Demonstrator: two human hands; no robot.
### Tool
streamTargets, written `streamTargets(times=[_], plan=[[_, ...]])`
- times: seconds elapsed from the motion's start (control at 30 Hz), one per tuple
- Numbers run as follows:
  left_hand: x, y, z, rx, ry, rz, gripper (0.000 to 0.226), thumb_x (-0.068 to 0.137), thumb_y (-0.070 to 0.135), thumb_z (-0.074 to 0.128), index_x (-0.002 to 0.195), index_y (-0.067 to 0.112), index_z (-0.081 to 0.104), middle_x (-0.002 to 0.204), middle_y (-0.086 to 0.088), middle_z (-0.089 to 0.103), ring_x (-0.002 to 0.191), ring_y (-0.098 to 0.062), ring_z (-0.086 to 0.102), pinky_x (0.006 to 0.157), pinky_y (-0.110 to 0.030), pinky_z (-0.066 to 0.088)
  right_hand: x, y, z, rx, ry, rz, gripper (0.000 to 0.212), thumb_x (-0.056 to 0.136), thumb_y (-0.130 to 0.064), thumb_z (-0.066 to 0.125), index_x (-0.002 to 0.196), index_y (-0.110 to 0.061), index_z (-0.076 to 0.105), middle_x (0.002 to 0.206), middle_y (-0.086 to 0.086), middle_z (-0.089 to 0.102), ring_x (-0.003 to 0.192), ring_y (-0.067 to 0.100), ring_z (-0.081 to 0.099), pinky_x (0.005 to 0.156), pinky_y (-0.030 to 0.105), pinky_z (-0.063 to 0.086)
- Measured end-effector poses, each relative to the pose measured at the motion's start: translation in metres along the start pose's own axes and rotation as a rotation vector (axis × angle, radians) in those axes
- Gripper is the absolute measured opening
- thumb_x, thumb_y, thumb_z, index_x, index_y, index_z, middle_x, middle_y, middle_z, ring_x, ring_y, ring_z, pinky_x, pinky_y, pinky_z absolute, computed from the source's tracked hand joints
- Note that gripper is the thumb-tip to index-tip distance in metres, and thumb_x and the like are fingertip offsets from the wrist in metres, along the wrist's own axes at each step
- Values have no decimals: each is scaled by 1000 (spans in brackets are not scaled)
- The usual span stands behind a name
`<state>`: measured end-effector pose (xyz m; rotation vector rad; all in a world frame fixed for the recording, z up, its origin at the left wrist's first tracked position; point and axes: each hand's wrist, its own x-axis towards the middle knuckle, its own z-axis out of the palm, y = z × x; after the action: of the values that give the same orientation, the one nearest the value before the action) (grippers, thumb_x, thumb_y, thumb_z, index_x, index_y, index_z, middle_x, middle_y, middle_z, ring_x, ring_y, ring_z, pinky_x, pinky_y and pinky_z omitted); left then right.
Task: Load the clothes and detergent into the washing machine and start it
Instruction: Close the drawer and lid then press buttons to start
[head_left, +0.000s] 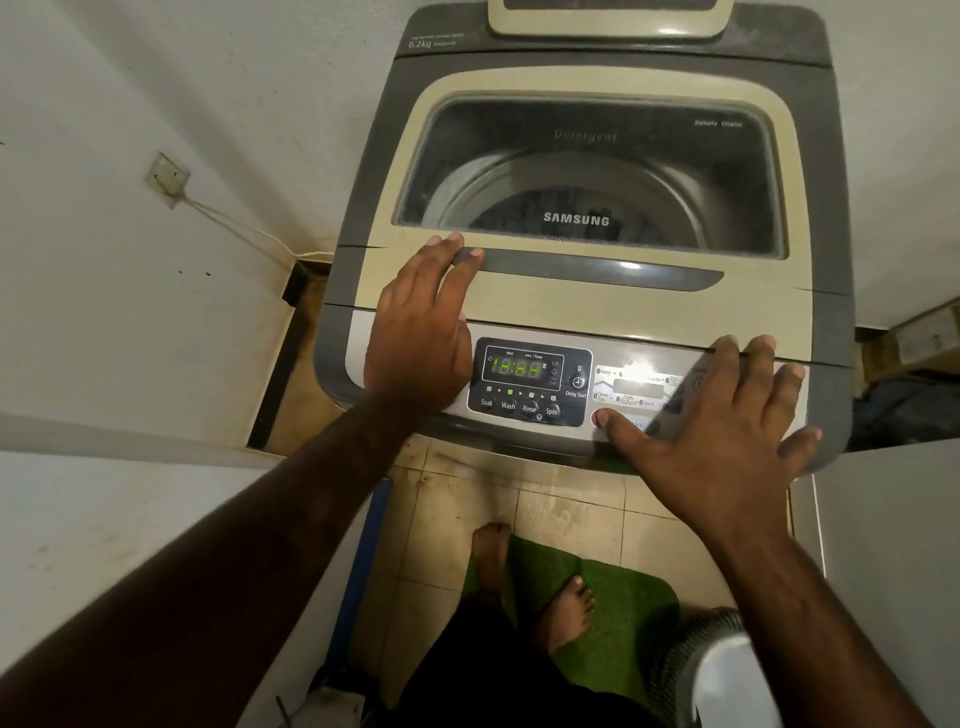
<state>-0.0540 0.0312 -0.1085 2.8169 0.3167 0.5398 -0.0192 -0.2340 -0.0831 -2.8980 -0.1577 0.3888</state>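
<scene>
Here both hands, left hand (415, 332) and right hand (722, 421), lie spread flat on the washing machine (587, 301).

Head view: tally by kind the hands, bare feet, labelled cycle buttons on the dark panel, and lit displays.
Hands: 2, left hand and right hand
Bare feet: 2
Labelled cycle buttons (Soak, Wash, Rinse, Spin): 4
Lit displays: 1
Total: 9

Lid (587, 306) shut, blocks way into drum. Left hand (415, 338) flat over lid's left front, right hand (722, 415) covers panel's right btns. Display (530, 382) btwn them bare. Walls (130, 260) tight both sides.
</scene>
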Motion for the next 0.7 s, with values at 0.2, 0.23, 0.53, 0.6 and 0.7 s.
streamTargets(times=[0.2, 0.23, 0.53, 0.6, 0.7], plan=[[1, -1, -1, -5, -18, -7, 57, 93, 24, 41, 146, 6, 53, 152, -16, 53, 142, -34, 48, 111, -56, 44, 1, -2, 1, 11, 5, 12, 128, 71, -86, 58, 162, -17, 0, 172, 8, -10, 157, 36, -10, 118, 72, 9], [0, -1, -1, -8, -17, -4, 57, 93, 24, 42, 146, 6, 53, 152, -15, 53, 142, -34, 48, 111, -56, 44, 1, -2, 1, 15, 3, 13, 128, 71, -86, 58, 162, -17, 0, 172, 8, -10, 157, 36, -10, 118, 71, 9], [0, -5, 0, -8, -27, 6, 58, 93, 19, 48, 150, 8, 49, 156, -14, 49, 146, -33, 43, 114, -56, 41, -11, 18, 11, -1, 114, -108, 112, 79, -90, 29, 163, -20, 5, 173, 8, -2, 158, 34, -3, 118, 68, 13], [-1, -5, 0, -5, -27, 5, 58, 93, 18, 49, 150, 9, 48, 156, -13, 48, 146, -33, 42, 113, -58, 41, -16, 29, 13, -7, 135, -163, 103, 84, -84, 30, 164, -22, 8, 173, 6, 1, 159, 31, 0, 120, 63, 13], [-2, -7, 2, 8, -35, 4, 60, 93, 19, 48, 152, 11, 46, 158, -12, 46, 148, -32, 40, 114, -58, 39, -27, 48, 17, 5, 153, -230, 90, 91, -73, 34, 164, -27, 9, 173, 2, 3, 159, 26, -1, 125, 58, 12]])
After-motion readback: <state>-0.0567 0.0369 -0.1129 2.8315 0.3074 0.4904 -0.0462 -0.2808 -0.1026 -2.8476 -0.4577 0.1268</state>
